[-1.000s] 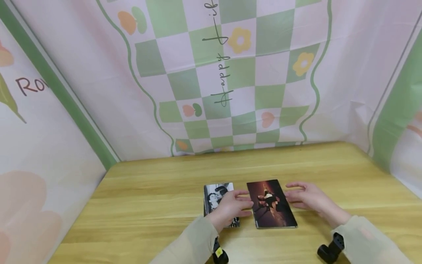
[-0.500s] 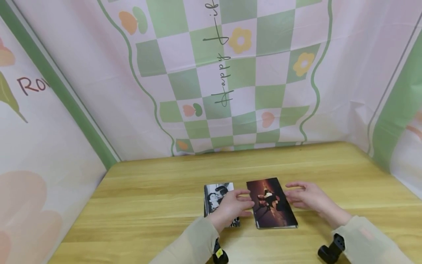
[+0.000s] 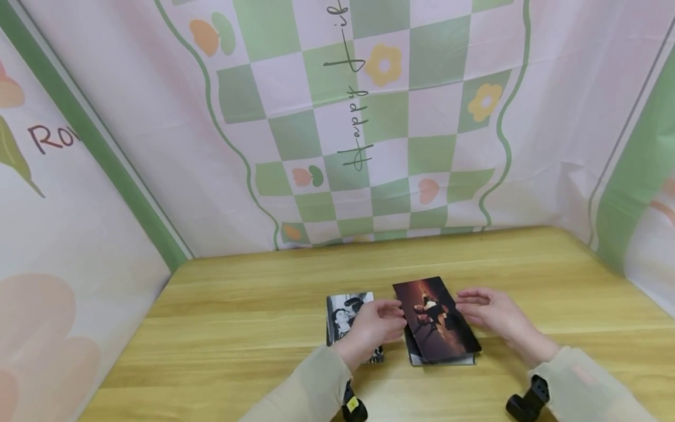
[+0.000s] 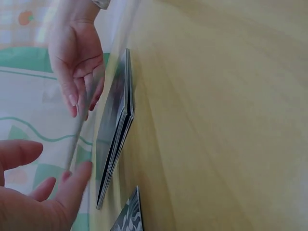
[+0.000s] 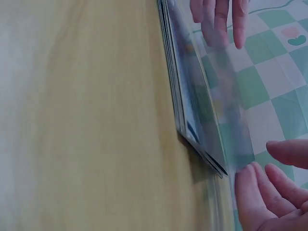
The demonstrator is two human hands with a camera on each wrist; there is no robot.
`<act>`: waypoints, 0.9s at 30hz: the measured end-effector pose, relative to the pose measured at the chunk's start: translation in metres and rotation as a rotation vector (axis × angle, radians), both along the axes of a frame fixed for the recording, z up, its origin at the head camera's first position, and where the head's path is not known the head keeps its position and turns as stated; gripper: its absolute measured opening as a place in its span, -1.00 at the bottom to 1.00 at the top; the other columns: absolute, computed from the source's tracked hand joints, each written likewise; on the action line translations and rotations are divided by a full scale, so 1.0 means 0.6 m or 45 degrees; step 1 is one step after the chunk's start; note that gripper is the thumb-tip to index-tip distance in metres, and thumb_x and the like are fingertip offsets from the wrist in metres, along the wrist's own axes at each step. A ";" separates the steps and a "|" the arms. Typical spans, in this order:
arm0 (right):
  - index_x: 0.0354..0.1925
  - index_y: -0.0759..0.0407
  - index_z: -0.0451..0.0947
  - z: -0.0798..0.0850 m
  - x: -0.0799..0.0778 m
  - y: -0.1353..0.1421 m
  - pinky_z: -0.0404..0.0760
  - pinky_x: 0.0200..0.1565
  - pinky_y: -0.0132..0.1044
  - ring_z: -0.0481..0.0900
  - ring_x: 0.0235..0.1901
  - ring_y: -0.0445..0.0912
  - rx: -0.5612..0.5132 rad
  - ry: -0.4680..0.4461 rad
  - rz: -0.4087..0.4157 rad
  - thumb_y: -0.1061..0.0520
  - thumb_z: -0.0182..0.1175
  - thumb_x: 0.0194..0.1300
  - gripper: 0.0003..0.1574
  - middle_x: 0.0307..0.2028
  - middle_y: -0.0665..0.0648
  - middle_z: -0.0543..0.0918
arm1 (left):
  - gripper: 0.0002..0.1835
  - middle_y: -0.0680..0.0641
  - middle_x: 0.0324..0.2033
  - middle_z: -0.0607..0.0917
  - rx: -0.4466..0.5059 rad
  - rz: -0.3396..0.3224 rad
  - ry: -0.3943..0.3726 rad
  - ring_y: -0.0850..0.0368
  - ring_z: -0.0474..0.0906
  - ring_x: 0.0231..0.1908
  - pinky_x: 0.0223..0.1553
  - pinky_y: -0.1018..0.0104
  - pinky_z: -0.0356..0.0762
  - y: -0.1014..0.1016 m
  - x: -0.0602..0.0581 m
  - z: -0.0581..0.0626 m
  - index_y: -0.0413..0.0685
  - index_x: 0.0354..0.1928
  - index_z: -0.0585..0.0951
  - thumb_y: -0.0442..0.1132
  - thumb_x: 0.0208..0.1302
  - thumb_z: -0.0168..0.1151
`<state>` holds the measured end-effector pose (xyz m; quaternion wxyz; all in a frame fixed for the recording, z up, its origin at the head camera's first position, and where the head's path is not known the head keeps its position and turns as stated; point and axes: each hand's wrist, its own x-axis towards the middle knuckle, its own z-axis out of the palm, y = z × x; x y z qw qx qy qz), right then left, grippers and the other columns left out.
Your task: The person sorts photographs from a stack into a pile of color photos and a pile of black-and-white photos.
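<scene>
A dark reddish photo card point(image 3: 435, 322) is raised at a slant over a stack of photo cards point(image 4: 120, 115), whose lower edge shows beneath it. My left hand point(image 3: 371, 325) has its fingertips at the card's left edge. At the opposite edge are the fingertips of my right hand point(image 3: 495, 316). In the wrist views both thumbs stand away from the blurred card, and the fingers are slightly bent. A black-and-white photo point(image 3: 340, 313) lies on the table, partly hidden under my left hand in the head view.
The wooden table point(image 3: 237, 316) carries both groups of photos near its front middle. Behind it hangs a printed cloth point(image 3: 390, 117) with green checks; a white cloth wall point(image 3: 79, 234) stands at the left. A black wrist camera point(image 3: 529, 398) sits on my right wrist.
The top reddish card has slid away from me, lifted and turned off the stack, so the cards under it now show. My fingers have bent slightly; my hands have hardly moved.
</scene>
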<state>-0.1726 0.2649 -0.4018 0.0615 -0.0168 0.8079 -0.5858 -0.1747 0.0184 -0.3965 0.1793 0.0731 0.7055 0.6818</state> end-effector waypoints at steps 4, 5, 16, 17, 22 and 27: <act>0.15 0.63 0.26 -0.004 0.000 -0.007 0.68 -0.25 -0.38 0.61 -0.33 -0.36 0.043 0.017 -0.019 0.28 0.18 0.25 -0.40 -0.11 0.30 0.67 | -0.57 -0.12 -0.23 0.58 0.124 0.040 -0.030 0.14 0.61 -0.28 -0.09 0.18 0.67 -0.002 -0.003 -0.002 -0.37 0.11 0.46 -0.56 0.16 0.15; 0.15 0.61 0.27 -0.005 0.000 -0.009 0.68 -0.26 -0.37 0.61 -0.33 -0.34 0.045 0.012 -0.015 0.28 0.18 0.25 -0.40 -0.13 0.26 0.67 | -0.58 -0.11 -0.25 0.58 0.145 0.057 -0.043 0.15 0.61 -0.30 -0.09 0.20 0.67 -0.003 -0.004 -0.003 -0.37 0.10 0.47 -0.57 0.16 0.15; 0.24 0.60 0.15 -0.006 0.000 -0.023 0.66 -0.15 -0.39 0.59 -0.22 -0.32 -0.219 -0.095 0.091 0.29 0.18 0.24 -0.29 -0.18 -0.04 0.62 | -0.71 -0.08 -0.27 0.60 0.217 0.180 -0.092 0.22 0.57 -0.32 -0.13 0.32 0.67 -0.020 -0.009 -0.004 -0.32 0.05 0.53 -0.44 0.29 0.09; 0.24 0.59 0.15 -0.005 0.000 -0.025 0.65 -0.16 -0.39 0.59 -0.22 -0.33 -0.223 -0.102 0.096 0.28 0.18 0.24 -0.29 -0.18 -0.06 0.62 | -0.70 -0.07 -0.27 0.60 0.209 0.175 -0.086 0.22 0.57 -0.33 -0.13 0.33 0.67 -0.023 -0.009 -0.005 -0.32 0.06 0.53 -0.42 0.30 0.11; 0.25 0.53 0.18 0.000 0.000 -0.038 0.64 -0.19 -0.40 0.58 -0.23 -0.31 -0.267 -0.158 0.102 0.28 0.17 0.25 -0.32 -0.21 -0.12 0.59 | -0.66 -0.04 -0.28 0.56 0.171 0.130 -0.054 0.23 0.57 -0.34 -0.16 0.36 0.66 -0.044 -0.010 -0.009 -0.28 0.07 0.54 -0.45 0.23 0.19; 0.22 0.50 0.24 0.005 0.001 -0.062 0.65 -0.19 -0.38 0.59 -0.23 -0.28 -0.323 -0.190 0.145 0.34 0.11 0.28 -0.42 -0.21 -0.07 0.59 | -0.64 -0.04 -0.31 0.56 0.182 0.150 -0.026 0.25 0.55 -0.38 -0.22 0.40 0.67 -0.069 -0.008 -0.015 -0.35 0.06 0.53 -0.52 0.18 0.19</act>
